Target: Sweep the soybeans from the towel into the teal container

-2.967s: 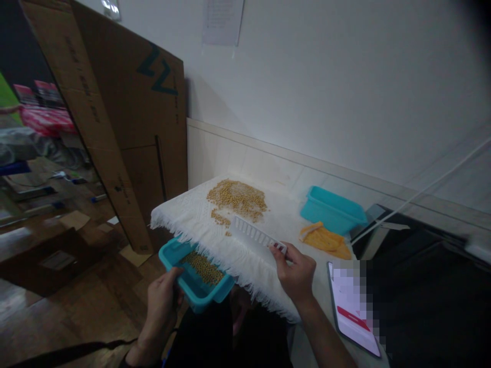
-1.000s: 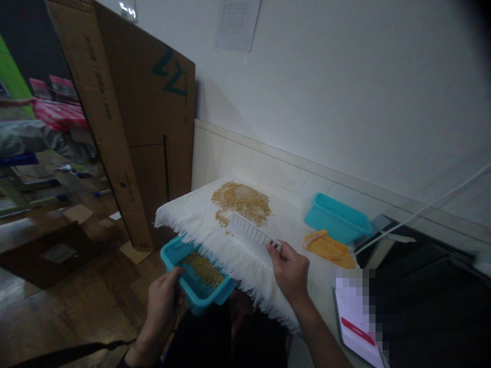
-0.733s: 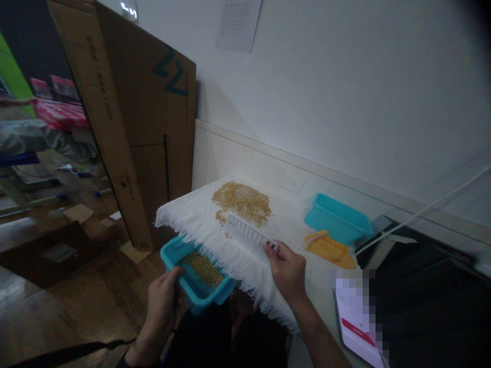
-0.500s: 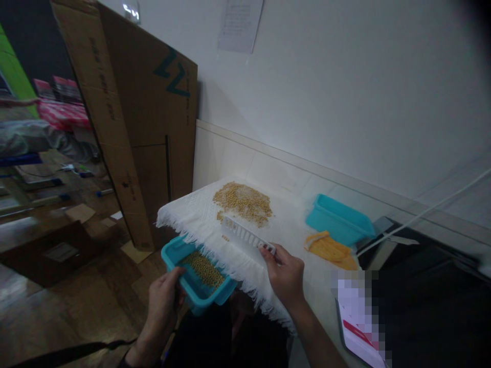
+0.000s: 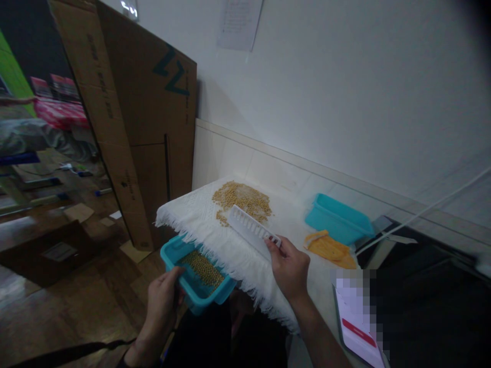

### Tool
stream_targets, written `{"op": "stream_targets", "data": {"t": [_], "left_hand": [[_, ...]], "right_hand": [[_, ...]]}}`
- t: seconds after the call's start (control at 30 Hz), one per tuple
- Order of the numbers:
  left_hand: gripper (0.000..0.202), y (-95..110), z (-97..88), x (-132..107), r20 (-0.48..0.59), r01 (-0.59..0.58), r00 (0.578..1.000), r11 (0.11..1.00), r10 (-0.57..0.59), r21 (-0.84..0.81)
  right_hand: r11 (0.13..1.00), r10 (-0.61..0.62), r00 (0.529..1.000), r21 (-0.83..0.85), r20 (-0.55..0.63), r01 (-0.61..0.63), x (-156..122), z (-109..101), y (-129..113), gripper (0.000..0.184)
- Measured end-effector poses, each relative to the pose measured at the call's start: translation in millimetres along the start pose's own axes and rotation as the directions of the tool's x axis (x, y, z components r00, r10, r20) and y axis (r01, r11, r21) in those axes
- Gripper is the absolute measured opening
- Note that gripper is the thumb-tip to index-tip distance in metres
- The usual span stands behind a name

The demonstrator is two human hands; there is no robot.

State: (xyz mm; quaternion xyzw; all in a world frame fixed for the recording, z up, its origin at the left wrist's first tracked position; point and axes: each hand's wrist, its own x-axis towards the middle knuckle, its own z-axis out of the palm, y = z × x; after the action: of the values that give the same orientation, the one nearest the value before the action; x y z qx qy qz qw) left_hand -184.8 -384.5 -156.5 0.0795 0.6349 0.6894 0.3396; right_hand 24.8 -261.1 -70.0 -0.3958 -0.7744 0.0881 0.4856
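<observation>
My left hand (image 5: 163, 299) grips the near end of a turquoise plastic tray (image 5: 173, 255) and holds it just below the fringed edge of a white cloth (image 5: 199, 217). The tray holds a layer of yellow beans (image 5: 203, 269). My right hand (image 5: 290, 266) pinches one end of a white slotted plastic scraper (image 5: 249, 231), which lies slanted on the cloth. The scraper's far end touches the near side of a pile of beans (image 5: 242, 199) spread on the cloth.
A second turquoise tray (image 5: 338, 219) and a yellow cloth (image 5: 329, 247) lie at the right on the table. A phone (image 5: 358, 329) rests at the near right edge. Large cardboard sheets (image 5: 130, 117) lean against the wall at the left. A white cable (image 5: 429, 207) runs across the right.
My right hand drew the scraper toward the cloth's fringe, then pushed it back up against the bean pile. The left hand and its tray have stayed put.
</observation>
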Motion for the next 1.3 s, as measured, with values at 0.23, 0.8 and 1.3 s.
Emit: {"op": "stream_targets", "data": {"t": [0.23,0.8,1.3], "left_hand": [[0.039,-1.6,-0.7,1.7,0.000,-0.005,1.000,1.000,0.005,0.011],[0.039,-4.8,-1.8,3.4,0.004,-0.005,1.000,1.000,0.005,0.007],[0.040,-3.5,-1.6,3.1,0.010,0.007,1.000,1.000,-0.007,0.008]], "right_hand": [[0.991,-0.043,0.999,-0.126,0.007,0.044,4.2,6.1,16.3,0.028],[0.998,0.066,0.995,-0.028,0.068,-0.064,-5.2,3.5,19.0,0.027],[0.997,0.066,0.992,0.039,0.109,-0.071,-0.9,9.1,9.5,0.025]]}}
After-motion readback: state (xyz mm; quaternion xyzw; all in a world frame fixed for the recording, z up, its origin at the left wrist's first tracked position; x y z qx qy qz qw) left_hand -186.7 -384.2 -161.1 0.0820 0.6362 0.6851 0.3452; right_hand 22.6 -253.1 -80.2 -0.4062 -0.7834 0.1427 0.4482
